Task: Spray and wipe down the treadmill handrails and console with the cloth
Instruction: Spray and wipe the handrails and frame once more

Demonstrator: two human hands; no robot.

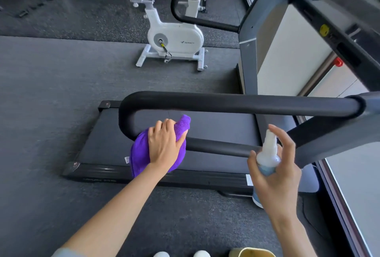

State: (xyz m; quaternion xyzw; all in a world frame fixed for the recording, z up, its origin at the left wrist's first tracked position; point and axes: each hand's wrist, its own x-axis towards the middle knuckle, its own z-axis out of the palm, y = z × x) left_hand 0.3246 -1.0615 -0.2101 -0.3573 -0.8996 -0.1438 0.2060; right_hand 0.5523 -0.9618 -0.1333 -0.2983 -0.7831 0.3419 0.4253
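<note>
The near handrail (216,147), a black padded loop, is the reference here. The left hand (164,143) grasps a purple cloth (141,153) and wraps it over the rail's lower bar just beside the bend, so the folded cloth cups the tube and can slide along it; a loose end of cloth sticks up past the knuckles. The right hand (277,170) is closed around a small spray bottle (267,158), held just in front of the same bar further toward the upright, the forefinger raised beside the nozzle, probably ready to press it. Keeping the bottle close likely lets the person wet the next stretch ahead of the cloth. The console (339,30) sits well above the rail; the far handrail (205,22) lies beyond it.
</note>
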